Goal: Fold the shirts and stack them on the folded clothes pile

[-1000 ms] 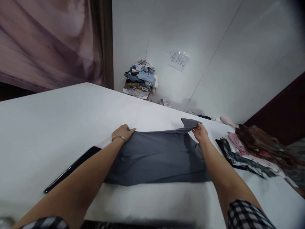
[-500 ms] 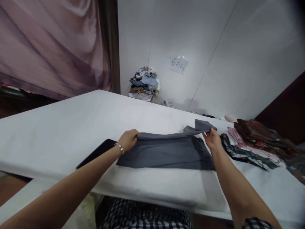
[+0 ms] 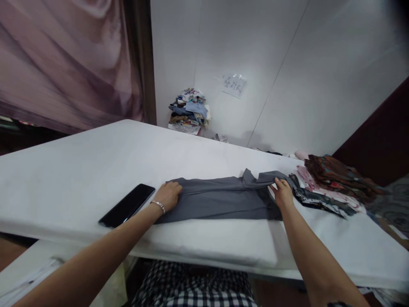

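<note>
A dark grey garment [image 3: 217, 202], seemingly a shirt, lies as a long folded strip across the white table in front of me. At its left end my left hand [image 3: 168, 195], with a bracelet at the wrist, has its fingers closed on the cloth near the far edge. My right hand [image 3: 281, 191] pinches the far right corner, where the fabric bunches up and stands a little off the table. Between the hands the far edge is folded over toward me, and a few creases run along it. The fingertips of my left hand are partly hidden.
A black phone [image 3: 128, 205] lies left of the garment. Folded clothes [image 3: 332, 192] in pink, dark and brown patterns are stacked on the right. Behind the white table [image 3: 105, 157], a tall pile of clothes [image 3: 190, 111] stands by the wall, under a handwritten paper sign [image 3: 234, 86].
Both hands have lowered the far edge of the grey garment onto the strip beneath. The left hand has moved slightly left and down, uncovering more of the phone. The view has shifted a little.
</note>
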The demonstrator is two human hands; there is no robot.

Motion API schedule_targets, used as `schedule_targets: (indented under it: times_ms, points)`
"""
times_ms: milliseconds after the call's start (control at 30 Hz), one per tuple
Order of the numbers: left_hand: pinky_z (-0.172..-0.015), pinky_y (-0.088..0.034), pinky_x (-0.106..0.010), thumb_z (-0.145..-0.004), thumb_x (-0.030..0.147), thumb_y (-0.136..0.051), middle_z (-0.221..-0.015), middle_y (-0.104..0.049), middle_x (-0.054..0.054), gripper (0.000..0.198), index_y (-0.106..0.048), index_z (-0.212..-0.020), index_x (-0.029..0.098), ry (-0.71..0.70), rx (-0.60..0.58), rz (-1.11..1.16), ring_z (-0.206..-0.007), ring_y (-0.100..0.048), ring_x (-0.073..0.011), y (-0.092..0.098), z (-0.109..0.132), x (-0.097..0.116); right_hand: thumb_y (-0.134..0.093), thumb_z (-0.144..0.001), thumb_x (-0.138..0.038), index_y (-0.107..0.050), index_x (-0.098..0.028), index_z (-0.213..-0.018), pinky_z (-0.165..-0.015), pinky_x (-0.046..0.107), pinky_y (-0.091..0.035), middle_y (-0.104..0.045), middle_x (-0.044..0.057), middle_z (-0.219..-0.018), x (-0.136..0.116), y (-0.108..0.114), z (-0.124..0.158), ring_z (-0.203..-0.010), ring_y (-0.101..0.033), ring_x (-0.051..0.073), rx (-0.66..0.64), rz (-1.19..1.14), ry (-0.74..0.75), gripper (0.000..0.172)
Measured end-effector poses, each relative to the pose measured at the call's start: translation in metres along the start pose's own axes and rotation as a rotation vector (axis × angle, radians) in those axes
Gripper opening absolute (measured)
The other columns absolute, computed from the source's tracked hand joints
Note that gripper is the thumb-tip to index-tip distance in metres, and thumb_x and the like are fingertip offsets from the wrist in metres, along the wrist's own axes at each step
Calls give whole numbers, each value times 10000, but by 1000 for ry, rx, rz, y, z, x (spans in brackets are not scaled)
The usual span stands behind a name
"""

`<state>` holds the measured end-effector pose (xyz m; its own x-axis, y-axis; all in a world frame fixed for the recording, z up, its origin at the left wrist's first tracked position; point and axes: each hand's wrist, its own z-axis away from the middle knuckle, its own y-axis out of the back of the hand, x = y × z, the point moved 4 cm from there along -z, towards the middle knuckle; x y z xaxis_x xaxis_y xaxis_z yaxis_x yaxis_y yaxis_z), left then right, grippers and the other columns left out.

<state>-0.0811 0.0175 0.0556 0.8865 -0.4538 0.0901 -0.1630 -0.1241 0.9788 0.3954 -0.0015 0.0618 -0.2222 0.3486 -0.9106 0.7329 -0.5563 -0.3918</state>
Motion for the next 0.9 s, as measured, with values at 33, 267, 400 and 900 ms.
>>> schedule_targets:
  times_ms: [33, 267, 400, 900]
  points:
    - [-797, -393, -377, -751, 47, -397, -886, -634, -96, 249, -609, -805, 164, 2, -11, 6, -898, -560, -245, -2, 1, -1, -792, -525, -289, -491, -200, -657, -679, 267, -528, -546, -79, -697, -2, -2, 0, -713, -566, 101, 1, 22, 19, 341]
    - [-845, -417, -364, -707, 75, -436, -904, -642, -89, 228, -618, -813, 163, 36, -16, 107, -907, -561, -236, -5, 2, -5, -741, -629, -369, -577, -201, -669, -731, 310, -498, -580, -41, -663, -29, -49, 17, -692, -571, 141, -177, 333, 310, 238]
    - [-898, -422, -389, -749, 173, -477, -1025, -654, -94, 251, -620, -955, 163, 73, 46, 219, -980, -578, -242, 1, 5, 0, -708, -711, -395, -694, -213, -740, -890, 385, -459, -688, 47, -919, -36, -96, 59, -936, -610, 236, -760, 746, 455, 185]
    - [-878, -412, -462, -815, 493, -527, -1098, -661, -147, 506, -560, -1185, 151, 104, -37, 275, -1046, -581, -315, -1, -9, 56, -573, -681, -260, -718, -235, -819, -744, 343, -506, -702, -5, -730, 42, -60, 13, -675, -623, 187, -462, 934, 224, 201]
